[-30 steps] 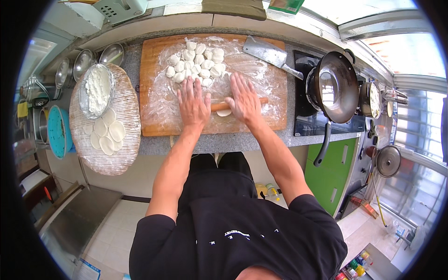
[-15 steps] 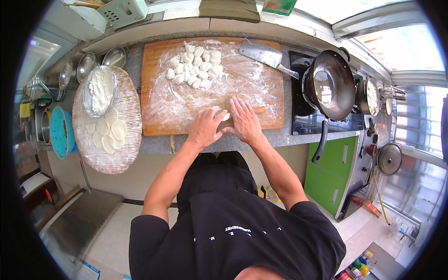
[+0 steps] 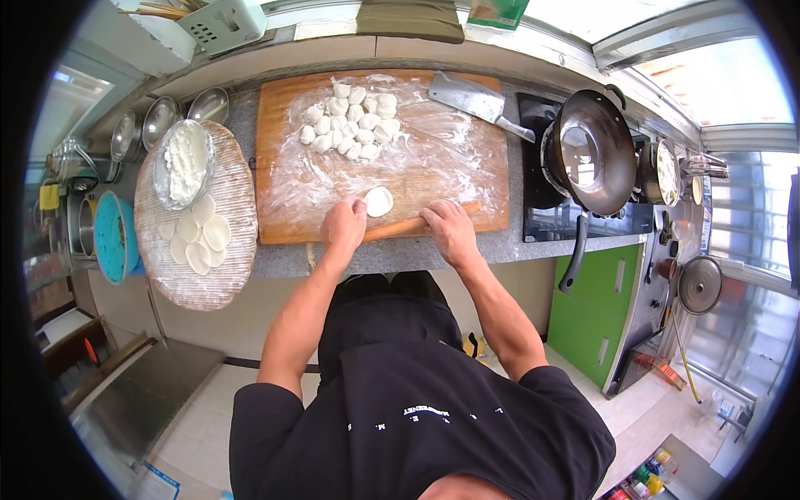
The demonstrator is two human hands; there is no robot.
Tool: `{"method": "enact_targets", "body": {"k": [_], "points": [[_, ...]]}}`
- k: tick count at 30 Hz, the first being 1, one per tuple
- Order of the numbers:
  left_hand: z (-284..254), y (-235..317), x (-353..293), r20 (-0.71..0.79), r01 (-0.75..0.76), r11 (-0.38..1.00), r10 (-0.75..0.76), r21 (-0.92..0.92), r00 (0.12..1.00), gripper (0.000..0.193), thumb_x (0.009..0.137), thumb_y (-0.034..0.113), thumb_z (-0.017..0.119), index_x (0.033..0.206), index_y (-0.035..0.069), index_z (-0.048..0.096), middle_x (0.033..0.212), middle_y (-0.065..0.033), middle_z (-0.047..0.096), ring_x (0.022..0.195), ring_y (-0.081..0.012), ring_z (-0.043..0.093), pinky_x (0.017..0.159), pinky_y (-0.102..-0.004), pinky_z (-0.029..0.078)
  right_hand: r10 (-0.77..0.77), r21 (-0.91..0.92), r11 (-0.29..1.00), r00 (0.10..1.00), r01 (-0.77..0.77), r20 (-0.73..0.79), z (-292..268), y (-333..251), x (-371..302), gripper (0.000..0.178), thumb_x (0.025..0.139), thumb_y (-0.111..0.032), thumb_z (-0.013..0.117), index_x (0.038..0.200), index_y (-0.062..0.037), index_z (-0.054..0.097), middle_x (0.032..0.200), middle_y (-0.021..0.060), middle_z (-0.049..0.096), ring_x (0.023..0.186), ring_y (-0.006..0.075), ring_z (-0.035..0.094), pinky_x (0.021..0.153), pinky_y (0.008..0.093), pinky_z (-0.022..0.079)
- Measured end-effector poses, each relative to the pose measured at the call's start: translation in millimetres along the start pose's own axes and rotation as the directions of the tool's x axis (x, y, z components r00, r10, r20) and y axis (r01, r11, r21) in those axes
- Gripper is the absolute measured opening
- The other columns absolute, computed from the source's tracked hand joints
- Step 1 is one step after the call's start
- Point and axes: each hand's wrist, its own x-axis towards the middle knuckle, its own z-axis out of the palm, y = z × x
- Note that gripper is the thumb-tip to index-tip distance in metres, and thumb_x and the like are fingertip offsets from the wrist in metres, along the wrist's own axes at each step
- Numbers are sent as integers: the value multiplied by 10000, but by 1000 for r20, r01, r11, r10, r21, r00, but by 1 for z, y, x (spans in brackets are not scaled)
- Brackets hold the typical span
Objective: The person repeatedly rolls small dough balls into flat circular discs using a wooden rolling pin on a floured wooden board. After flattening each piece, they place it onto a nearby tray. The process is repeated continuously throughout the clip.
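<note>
A small round dough wrapper (image 3: 379, 202) lies flat near the front of the floured wooden board (image 3: 283, 208). At its left edge is my left hand (image 3: 342, 227), fingers closed with the tips pinching the dough's rim. A thin wooden rolling pin (image 3: 402, 228) slants across the board just in front of the wrapper. My right hand (image 3: 451, 229) is bent over the pin's right part and grips it. Farther back sits a cluster of floured dough pieces (image 3: 350, 121). A cleaver (image 3: 467, 96) rests at the board's back right.
To the left, a round woven tray (image 3: 196, 287) bears rolled wrappers (image 3: 200, 237) and a bowl of flour (image 3: 185, 162). Beyond it stands a turquoise basin (image 3: 108, 237). On the right, a wok (image 3: 593, 150) sits on the stove, its handle (image 3: 575, 258) reaching past the counter's front edge.
My hands have moved apart, the left one leftward. The dough, mostly covered before, now shows as a flat disc. My right hand has gone from outstretched to curled over the pin.
</note>
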Motion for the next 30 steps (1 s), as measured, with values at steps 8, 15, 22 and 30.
{"method": "enact_targets", "body": {"k": [8,15,22,30], "points": [[1,-27,-20,-403,-178,931,304,320,863,510,1078,280,600,1520,27,573,1580,-218,527,1501,-435,463,1259,-584,352,-67,-51,996,995,71,79,8,-8,42,360,949,-173,707,1295,-74,726,1327,99,684,1353,325,606,1146,449,479],[0,-24,33,-450,-143,894,345,424,824,665,1106,357,549,1667,26,415,1711,-236,390,1622,-420,327,1335,-608,243,-71,-317,940,980,129,187,32,-7,115,802,1110,-550,485,1732,-75,308,1793,135,341,1668,297,295,1371,492,223],[-6,-32,63,-429,-131,906,313,402,847,702,1122,412,531,1678,7,390,1721,-259,361,1630,-438,296,1342,-612,220,0,-310,950,990,45,141,47,-3,146,984,1049,-713,456,1733,-28,279,1815,160,277,1682,315,246,1373,512,192],[-13,-31,-12,-103,-404,839,468,365,878,670,1025,375,709,1571,23,546,1604,-226,493,1496,-419,469,1271,-568,356,29,-270,961,954,55,299,19,-28,55,1010,963,-621,698,1716,-52,335,1795,153,318,1667,302,286,1364,499,235]]}}
